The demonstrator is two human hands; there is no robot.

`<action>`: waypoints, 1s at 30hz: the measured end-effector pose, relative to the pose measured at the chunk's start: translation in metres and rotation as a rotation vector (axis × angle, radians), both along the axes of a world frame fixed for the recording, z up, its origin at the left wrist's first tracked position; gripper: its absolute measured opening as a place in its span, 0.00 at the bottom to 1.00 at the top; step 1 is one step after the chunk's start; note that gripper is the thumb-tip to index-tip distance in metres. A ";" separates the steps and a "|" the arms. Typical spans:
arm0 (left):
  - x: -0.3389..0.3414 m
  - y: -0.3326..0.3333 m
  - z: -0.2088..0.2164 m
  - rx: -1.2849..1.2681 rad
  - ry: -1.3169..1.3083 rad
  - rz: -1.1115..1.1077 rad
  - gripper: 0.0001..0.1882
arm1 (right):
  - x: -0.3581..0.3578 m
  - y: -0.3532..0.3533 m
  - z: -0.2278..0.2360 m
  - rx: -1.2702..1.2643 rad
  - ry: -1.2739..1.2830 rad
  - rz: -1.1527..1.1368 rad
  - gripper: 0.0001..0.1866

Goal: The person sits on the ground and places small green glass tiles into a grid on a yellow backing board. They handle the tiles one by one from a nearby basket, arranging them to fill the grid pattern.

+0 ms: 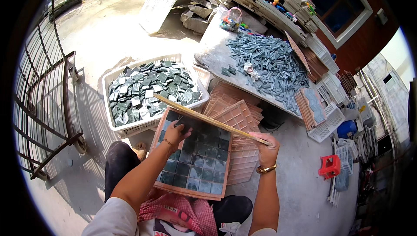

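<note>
A tan grid tray (157, 127) lies tilted across my lap, its cells mostly filled with dark green square stone tiles (196, 161). My left hand (176, 134) is over the tray's upper left part, its fingers apart and bent down at the tiles; the fingertips are partly hidden against the dark stone. In my right hand (267, 148) is one end of a long thin wooden strip (208, 119). The strip slants over the tray's far edge, its other end near the white basket (130, 128) heaped with loose green tiles (150, 86).
Empty tan grid trays (240, 161) are stacked right of my tray. Behind them, a slab table (213, 60) bears a pile of narrow grey stone strips (271, 60). A metal cart (65, 101) stands left, and a red stool (329, 166) right.
</note>
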State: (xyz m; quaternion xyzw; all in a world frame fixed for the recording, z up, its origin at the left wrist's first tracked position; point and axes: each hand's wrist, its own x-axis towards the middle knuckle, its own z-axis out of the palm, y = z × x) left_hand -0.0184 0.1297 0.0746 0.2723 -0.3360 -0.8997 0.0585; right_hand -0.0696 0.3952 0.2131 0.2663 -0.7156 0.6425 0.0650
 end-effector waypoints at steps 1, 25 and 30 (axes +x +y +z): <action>0.007 -0.005 -0.004 -0.067 0.015 -0.033 0.13 | 0.000 0.000 -0.001 -0.021 0.001 0.008 0.04; 0.001 -0.060 -0.061 -1.460 0.107 -0.627 0.11 | 0.002 0.002 -0.008 0.019 0.051 0.009 0.04; 0.002 -0.062 -0.068 -1.356 0.154 -0.652 0.11 | -0.001 0.005 -0.009 0.027 0.035 0.004 0.06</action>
